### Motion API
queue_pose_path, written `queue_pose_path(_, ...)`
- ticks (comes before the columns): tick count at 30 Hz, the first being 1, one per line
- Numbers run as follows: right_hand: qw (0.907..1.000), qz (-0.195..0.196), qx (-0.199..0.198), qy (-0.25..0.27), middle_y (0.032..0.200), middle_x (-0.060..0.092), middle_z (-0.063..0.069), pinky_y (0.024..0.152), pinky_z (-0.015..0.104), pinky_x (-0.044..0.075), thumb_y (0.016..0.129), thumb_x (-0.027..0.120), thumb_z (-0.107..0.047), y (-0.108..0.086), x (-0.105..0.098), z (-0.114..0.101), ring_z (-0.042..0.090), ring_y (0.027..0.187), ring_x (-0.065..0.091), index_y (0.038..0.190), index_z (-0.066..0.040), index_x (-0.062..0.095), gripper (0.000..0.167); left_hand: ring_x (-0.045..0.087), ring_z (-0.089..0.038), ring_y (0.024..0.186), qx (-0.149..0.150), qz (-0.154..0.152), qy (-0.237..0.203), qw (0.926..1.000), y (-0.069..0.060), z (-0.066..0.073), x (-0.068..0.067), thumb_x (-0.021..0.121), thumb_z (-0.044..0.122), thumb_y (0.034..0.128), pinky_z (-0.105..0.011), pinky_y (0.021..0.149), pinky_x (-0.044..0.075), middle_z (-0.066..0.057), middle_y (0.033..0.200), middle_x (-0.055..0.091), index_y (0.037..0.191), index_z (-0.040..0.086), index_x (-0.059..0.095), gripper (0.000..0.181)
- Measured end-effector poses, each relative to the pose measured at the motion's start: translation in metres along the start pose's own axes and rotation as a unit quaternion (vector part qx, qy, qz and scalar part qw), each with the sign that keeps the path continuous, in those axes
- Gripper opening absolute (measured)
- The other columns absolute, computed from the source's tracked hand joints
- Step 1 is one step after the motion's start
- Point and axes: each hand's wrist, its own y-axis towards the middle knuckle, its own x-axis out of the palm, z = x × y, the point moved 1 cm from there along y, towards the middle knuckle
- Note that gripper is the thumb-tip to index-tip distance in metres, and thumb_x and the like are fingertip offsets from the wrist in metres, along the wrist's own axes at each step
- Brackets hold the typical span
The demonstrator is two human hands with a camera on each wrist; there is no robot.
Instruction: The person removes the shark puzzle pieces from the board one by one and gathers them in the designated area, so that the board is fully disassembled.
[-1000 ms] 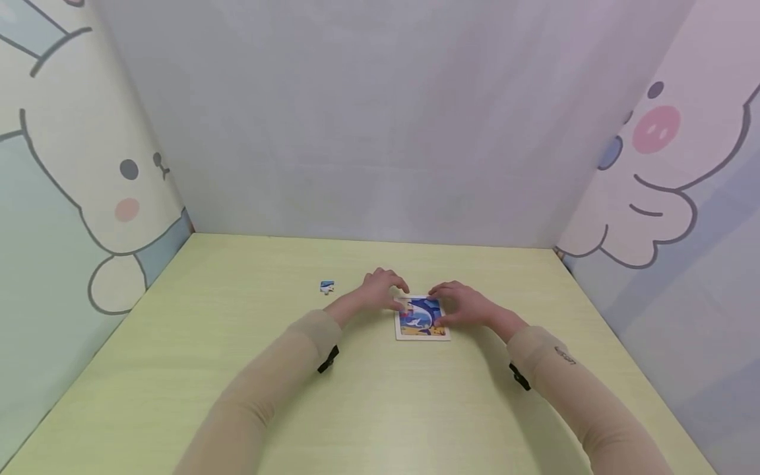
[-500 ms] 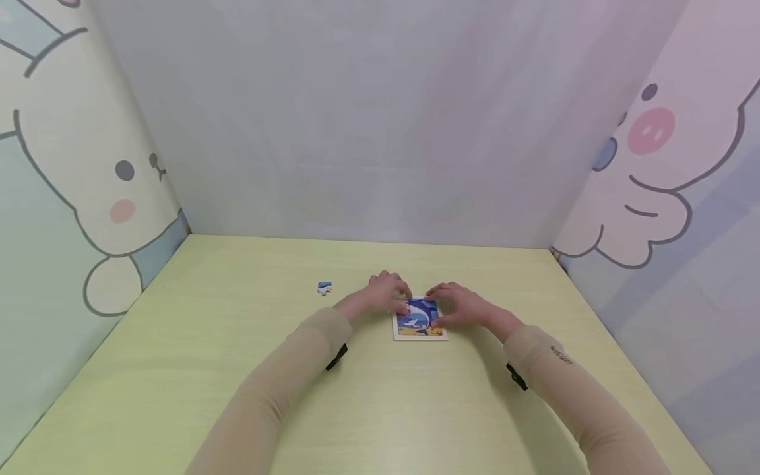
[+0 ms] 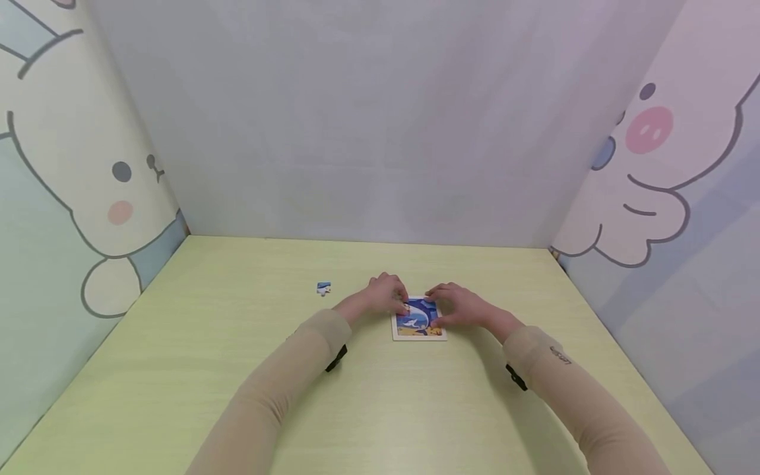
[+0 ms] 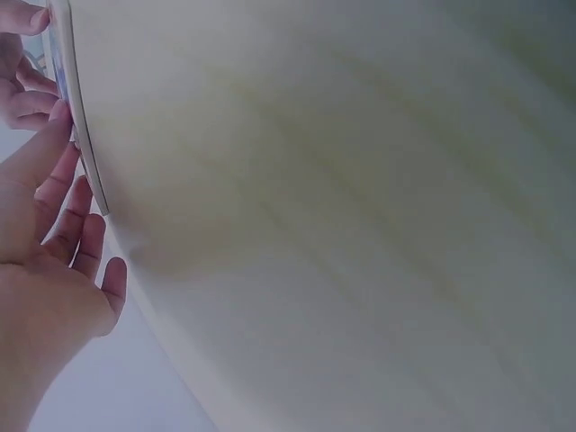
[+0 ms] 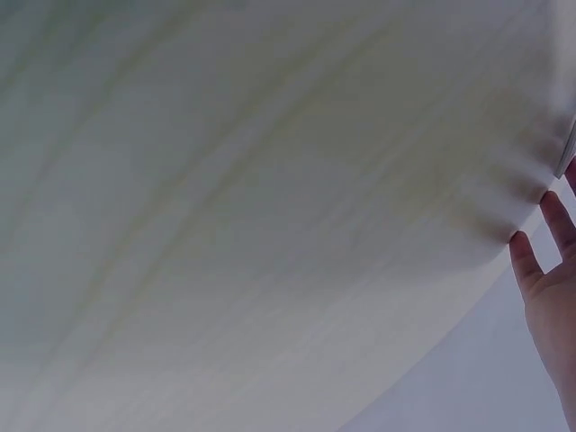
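Observation:
A small square jigsaw puzzle (image 3: pixel 414 322) with a white border and a blue-and-yellow picture of a white-bellied sea animal lies flat on the table. At its far left corner, my left hand (image 3: pixel 386 294) touches it with thumb and forefinger; its other fingers spread loosely beyond the border in the left wrist view. My right hand (image 3: pixel 460 305) rests at the right side, thumb on the picture and fingers by the far edge. In the right wrist view, fairly straight fingers (image 5: pixel 556 225) touch the tabletop. Whether a piece lies under the left fingertips is hidden.
One loose blue-and-white puzzle piece (image 3: pixel 323 288) lies on the pale yellow table (image 3: pixel 356 409), left of my left hand. A grey curtain-like backdrop (image 3: pixel 368 132) stands behind the table, and printed cartoon panels (image 3: pixel 671 185) flank both sides.
My left hand has shifted slightly right, thumb and forefinger coming down onto the puzzle's far left corner. The right hand stays about where it was. The whole view has drifted a little.

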Motion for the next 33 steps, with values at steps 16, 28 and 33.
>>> queue_pose_path(16,1.0000,0.002,-0.007,0.001,0.132,0.054,0.006,0.103,0.048,0.036,0.078,0.071,-0.052,-0.0009,-0.0011,0.0002,0.027,0.123,0.048,0.125,-0.010,0.059,0.064,0.054,-0.011,0.076,0.029,0.008,-0.082,0.9962,0.0068,-0.0015,-0.0025,0.073,0.020,0.0837,-0.027,0.075,0.042,0.006,0.078,0.063,0.084,0.018,0.068,0.005)
queue_pose_path(28,1.0000,-0.005,0.007,0.001,0.132,0.054,0.005,0.103,0.048,0.036,0.079,0.071,-0.050,-0.0009,-0.0003,-0.0008,0.027,0.123,0.048,0.125,-0.011,0.059,0.062,0.056,-0.012,0.078,0.050,-0.018,-0.122,0.9911,0.0064,0.0007,-0.0017,0.067,0.016,0.0876,-0.025,0.073,0.045,0.002,0.083,0.062,0.100,0.015,0.063,0.013)
queue_pose_path(33,0.9998,0.013,0.011,-0.005,0.127,0.058,0.004,0.101,0.046,0.039,0.083,0.067,-0.048,0.0018,0.0007,-0.0019,0.025,0.118,0.052,0.121,-0.012,0.062,0.053,0.055,-0.012,0.077,0.065,-0.019,-0.110,0.9916,0.0066,0.0010,-0.0030,0.065,0.016,0.0894,-0.024,0.071,0.044,0.002,0.083,0.061,0.098,0.016,0.060,0.010)
